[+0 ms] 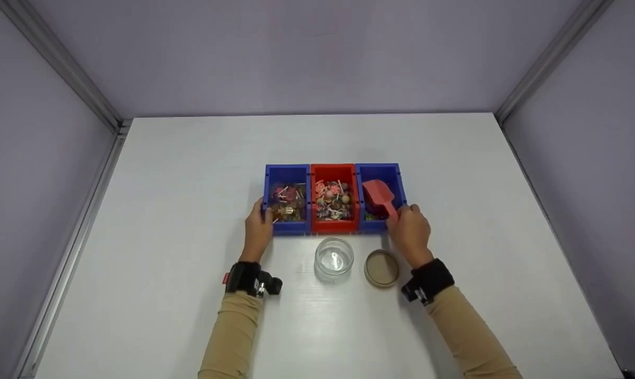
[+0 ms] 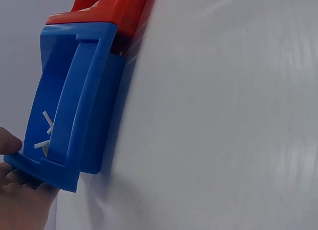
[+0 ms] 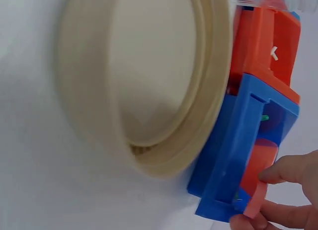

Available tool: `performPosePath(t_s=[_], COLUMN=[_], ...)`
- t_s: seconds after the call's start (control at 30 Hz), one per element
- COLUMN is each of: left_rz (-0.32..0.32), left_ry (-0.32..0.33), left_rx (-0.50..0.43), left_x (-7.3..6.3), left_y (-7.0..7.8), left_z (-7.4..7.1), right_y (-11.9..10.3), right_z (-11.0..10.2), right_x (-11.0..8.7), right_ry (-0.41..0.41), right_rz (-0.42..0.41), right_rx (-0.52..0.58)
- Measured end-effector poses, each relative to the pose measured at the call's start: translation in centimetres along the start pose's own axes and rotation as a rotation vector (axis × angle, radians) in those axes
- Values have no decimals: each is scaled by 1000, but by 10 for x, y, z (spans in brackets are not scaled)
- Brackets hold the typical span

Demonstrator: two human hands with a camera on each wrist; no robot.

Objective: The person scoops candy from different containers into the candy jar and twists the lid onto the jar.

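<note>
My left hand (image 1: 257, 231) grips the outer side of the left blue bin (image 1: 289, 228), its thumb over the rim and its fingers below in the left wrist view. That bin holds wrapped candies and lollipops. With my right hand (image 1: 411, 234) I pinch the handle of a pink scoop (image 1: 379, 193), whose blade lies inside the right blue bin (image 1: 374, 226); a few green pieces show there. Between the blue bins stands a red bin (image 1: 334, 227) of lollipops (image 1: 334, 199). All three bins sit side by side in a row.
A clear, open glass jar (image 1: 334, 259) stands in front of the red bin. To its right, a round tan lid (image 1: 382, 268) lies on the white table (image 1: 180, 221), close to my right wrist. Grey walls (image 1: 317, 58) enclose the back and sides.
</note>
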State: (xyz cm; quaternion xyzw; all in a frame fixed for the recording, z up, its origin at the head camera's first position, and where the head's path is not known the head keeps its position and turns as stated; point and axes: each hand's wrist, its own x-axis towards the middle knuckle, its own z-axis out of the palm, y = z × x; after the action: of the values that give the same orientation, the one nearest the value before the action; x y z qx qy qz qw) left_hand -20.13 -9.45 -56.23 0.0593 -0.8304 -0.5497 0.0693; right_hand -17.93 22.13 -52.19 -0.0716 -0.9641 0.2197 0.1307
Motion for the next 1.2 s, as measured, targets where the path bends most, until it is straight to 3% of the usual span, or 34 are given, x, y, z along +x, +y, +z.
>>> performPosePath(t_s=[0.13,0.47,0.63,0.7,0.87,1.2], left_rz=[-27,-51,-46,-40,-44,-135], left_ry=[-9,-34,-23,-16,-9,-78], left_rx=[-18,-10,-16,-17,-14,-57], left_x=[0,2,0,0,-1,1], left_y=[0,3,2,1,0,8], left_z=[-1,-1,1,2,3,-1], right_y=[-4,-9,-9,-9,-10,-17], right_z=[-9,-22,-23,-23,-20,-26], right_x=[5,30,35,35,34,38], right_ry=[-71,-370,-472,-468,-355,-282], right_rz=[62,302,329,290,173,116], right_rx=[79,301,342,298,158,105])
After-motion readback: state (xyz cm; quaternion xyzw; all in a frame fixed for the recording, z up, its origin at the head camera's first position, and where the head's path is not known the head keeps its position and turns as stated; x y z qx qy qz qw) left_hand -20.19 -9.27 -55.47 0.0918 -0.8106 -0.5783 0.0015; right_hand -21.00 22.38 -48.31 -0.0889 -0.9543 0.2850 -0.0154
